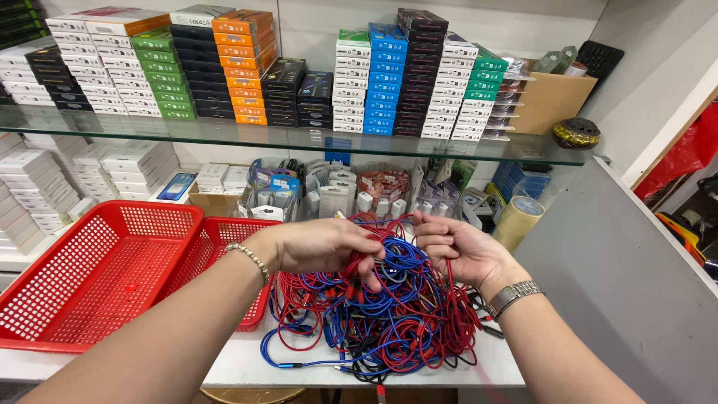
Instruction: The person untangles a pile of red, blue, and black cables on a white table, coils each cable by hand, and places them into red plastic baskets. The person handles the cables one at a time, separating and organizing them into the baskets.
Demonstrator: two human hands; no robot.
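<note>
Nearest to the camera, two forearms reach forward over the pile of cables (pixel 374 314), a tangled heap of red and blue cords on the white counter (pixel 247 366). The left hand (pixel 321 245) is closed over a bunch of red strands at the top of the pile. The right hand (pixel 456 251) is half curled, with thin red strands pinched between the fingers, though I cannot see exactly how many.

The cords look light, soft and limp, so I think they will snag on each other; a plug end, like the blue one at the front edge of the pile, seems the best place to take hold.

Left of the pile stand two red baskets (pixel 97 277); both appear to hold nothing. Behind the pile, small open boxes (pixel 273 196) hold packed accessories. Right of it lies a roll of tape (pixel 517 218). Above, a glass shelf (pixel 299 138) carries stacked coloured cartons.
</note>
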